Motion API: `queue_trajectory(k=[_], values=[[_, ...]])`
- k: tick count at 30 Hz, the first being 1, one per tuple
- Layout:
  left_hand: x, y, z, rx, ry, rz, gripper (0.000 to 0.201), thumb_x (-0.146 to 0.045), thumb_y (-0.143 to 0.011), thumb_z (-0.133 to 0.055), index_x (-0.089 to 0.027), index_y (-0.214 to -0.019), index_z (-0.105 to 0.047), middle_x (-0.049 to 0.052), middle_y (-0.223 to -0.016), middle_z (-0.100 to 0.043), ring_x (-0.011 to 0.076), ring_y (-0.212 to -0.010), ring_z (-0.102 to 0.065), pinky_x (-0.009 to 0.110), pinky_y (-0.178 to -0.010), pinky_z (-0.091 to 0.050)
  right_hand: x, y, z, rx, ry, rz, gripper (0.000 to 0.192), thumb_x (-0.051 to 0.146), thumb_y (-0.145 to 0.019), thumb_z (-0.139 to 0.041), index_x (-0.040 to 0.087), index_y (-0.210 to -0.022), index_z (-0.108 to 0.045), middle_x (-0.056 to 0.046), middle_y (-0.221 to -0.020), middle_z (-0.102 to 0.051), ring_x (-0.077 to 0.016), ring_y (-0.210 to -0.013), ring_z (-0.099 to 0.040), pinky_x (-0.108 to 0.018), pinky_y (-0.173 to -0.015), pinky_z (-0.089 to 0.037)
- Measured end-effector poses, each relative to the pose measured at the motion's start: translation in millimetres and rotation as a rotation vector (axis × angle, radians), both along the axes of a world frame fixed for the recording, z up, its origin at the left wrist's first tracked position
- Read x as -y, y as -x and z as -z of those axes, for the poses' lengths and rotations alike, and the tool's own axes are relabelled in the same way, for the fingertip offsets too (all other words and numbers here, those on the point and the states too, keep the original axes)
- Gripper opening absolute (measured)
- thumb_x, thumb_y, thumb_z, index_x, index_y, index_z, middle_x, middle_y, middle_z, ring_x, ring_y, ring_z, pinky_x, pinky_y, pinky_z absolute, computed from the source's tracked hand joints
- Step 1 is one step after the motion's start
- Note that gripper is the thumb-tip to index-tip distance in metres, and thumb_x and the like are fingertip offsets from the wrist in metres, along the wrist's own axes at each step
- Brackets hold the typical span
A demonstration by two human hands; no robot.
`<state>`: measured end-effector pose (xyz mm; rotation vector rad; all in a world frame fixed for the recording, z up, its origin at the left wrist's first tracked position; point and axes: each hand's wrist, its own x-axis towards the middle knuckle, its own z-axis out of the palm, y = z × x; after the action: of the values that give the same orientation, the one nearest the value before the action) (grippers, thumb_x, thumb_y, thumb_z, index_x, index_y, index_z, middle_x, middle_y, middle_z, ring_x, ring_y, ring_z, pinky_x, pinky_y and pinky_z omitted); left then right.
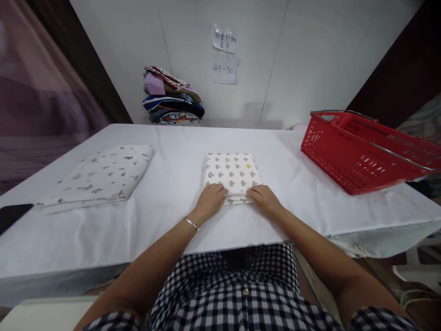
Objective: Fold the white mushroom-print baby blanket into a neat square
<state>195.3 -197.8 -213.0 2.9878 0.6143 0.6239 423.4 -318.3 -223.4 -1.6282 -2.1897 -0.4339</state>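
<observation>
A white cloth (234, 172) printed with grey mushroom shapes, a few in yellow and purple, lies folded into a small square in front of me. Its layered near edge faces my body. My left hand (211, 199) is closed on the near left corner, fingers on top. At the near right corner my right hand (266, 199) grips the same edge, its fingertips curled over the fold. Both thumbs are mostly hidden. Further left, a second white cloth (103, 174) with grey and dark prints lies folded on the table, apart from my hands.
A white-covered table (172, 220) stretches before me. On its right stands a red plastic basket (358, 151) with metal handles. Folded fabrics (174, 99) are piled by the back wall. A dark flat object (14, 216) lies at the left edge. Paper signs (224, 69) hang on the wall.
</observation>
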Motion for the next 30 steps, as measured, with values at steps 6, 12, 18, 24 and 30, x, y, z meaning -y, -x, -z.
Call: queue_trajectory(k=[6, 12, 18, 24, 30], values=[[-0.9, -0.9, -9.6, -0.078, -0.044, -0.061, 0.023, -0.007, -0.079, -0.045, -0.018, -0.094, -0.059, 0.007, -0.095, -0.058, 0.021, -0.091, -0.051, 0.036, -0.078, -0.04, -1.6, 1.0, -1.6, 0.038, 0.012, 0.006, 0.027, 0.013, -0.088, -0.042, 0.018, -0.11, -0.058, -0.009, -0.103, -0.061, -0.0207, -0.092, -0.051, -0.033, -0.076, -0.04], [6.4, 1.3, -8.9, -0.029, -0.032, -0.057, 0.025, -0.007, -0.08, -0.043, -0.018, -0.095, -0.06, 0.008, -0.095, -0.059, 0.0214, -0.091, -0.051, 0.038, -0.079, -0.042, 4.6, -1.3, -3.7, 0.01, -0.044, -0.005, 0.029, 0.013, -0.089, -0.038, 0.019, -0.109, -0.058, -0.008, -0.103, -0.061, -0.0195, -0.09, -0.052, -0.033, -0.077, -0.041], [3.3, 7.6, -10.9, 0.041, 0.109, 0.023, 0.018, -0.021, -0.083, -0.05, -0.021, -0.096, -0.061, 0.006, -0.094, -0.06, 0.0203, -0.09, -0.053, 0.037, -0.079, -0.044, 11.1, 4.2, 0.6, -0.077, 0.009, -0.022, 0.029, 0.014, -0.088, -0.042, 0.02, -0.109, -0.059, -0.01, -0.102, -0.062, -0.0213, -0.092, -0.052, -0.036, -0.076, -0.041], [-9.7, -13.2, -26.6, 0.177, 0.192, -0.01, 0.029, -0.039, -0.089, -0.042, -0.021, -0.105, -0.059, 0.005, -0.111, -0.06, 0.0187, -0.104, -0.053, 0.037, -0.091, -0.042, 10.0, 8.4, -1.8, -0.128, 0.006, -0.005, 0.027, 0.013, -0.086, -0.044, 0.019, -0.107, -0.06, -0.01, -0.101, -0.061, -0.0216, -0.092, -0.052, -0.036, -0.076, -0.041], [-5.8, -32.9, -3.6, -0.018, 0.053, 0.017, 0.043, -0.042, -0.091, -0.035, -0.021, -0.127, -0.046, 0.008, -0.141, -0.039, 0.0234, -0.132, -0.031, 0.047, -0.108, -0.023, 9.4, 8.2, -18.7, -0.191, 0.093, -0.027, 0.026, 0.009, -0.078, -0.05, 0.019, -0.098, -0.063, -0.008, -0.096, -0.063, -0.0201, -0.089, -0.055, -0.035, -0.076, -0.043]])
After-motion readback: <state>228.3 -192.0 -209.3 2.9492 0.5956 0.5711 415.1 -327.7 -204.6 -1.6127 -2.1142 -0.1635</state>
